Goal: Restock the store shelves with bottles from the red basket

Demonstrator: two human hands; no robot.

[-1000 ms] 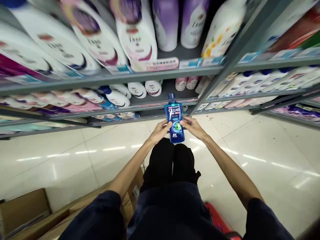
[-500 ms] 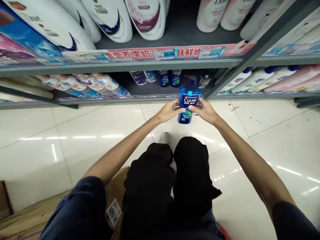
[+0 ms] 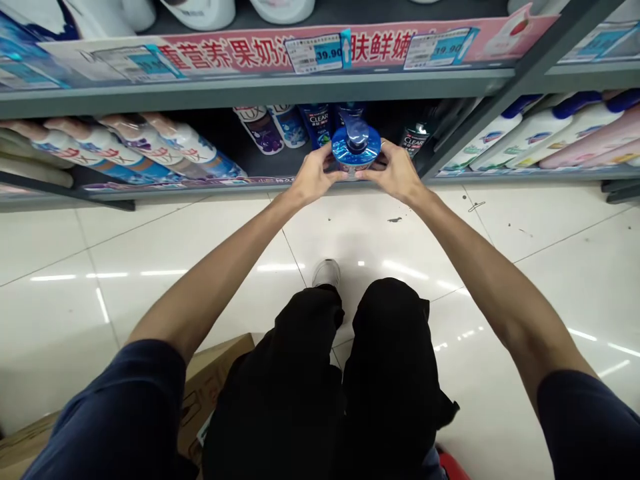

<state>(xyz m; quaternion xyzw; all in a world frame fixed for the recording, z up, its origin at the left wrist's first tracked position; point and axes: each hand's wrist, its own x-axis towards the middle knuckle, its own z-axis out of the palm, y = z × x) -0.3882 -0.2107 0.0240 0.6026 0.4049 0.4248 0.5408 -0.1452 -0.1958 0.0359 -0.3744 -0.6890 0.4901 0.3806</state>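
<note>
A blue CLEAR shampoo bottle (image 3: 356, 145) is held between my two hands at the front of the lower shelf, with its pump head and round base lined up towards me. My left hand (image 3: 316, 175) grips its left side, and my right hand (image 3: 394, 172) grips its right side. The label is hidden from this angle. Directly behind it stand more blue CLEAR bottles (image 3: 317, 125), with a dark CLEAR bottle (image 3: 416, 137) to the right.
Grey metal shelving (image 3: 250, 90) carries a red-and-pink price strip above my hands. Lux bottles (image 3: 260, 130) and rows of white-and-pink bottles (image 3: 140, 147) fill the lower shelf. A cardboard box (image 3: 210, 380) lies at lower left, a red object (image 3: 450, 465) at the bottom, on a glossy tiled floor (image 3: 370, 227).
The bottle has tipped from upright, label facing me, to pointing its pump end at the shelf. My hands have moved it up and closer to the shelf, and the view has lowered.
</note>
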